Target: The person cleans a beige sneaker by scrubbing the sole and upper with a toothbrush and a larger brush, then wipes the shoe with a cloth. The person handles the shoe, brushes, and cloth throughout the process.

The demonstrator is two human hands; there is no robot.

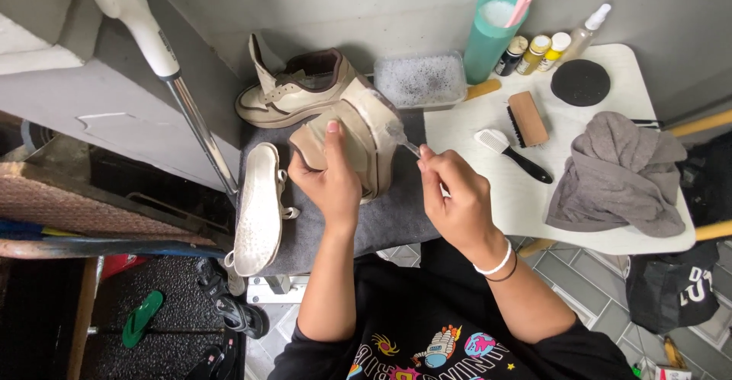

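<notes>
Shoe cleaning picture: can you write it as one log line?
left hand: holds shoe | right hand: holds brush on sole | second shoe: behind | towel: on table

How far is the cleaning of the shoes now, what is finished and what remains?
Done: insole and laces are out, lying on the grey mat; foam fills the tray. In hand: the left hand holds the tilted shoe while the right hand scrubs its sole edge with a small brush. Left: the second shoe waits behind; the grey towel lies unused.
</notes>
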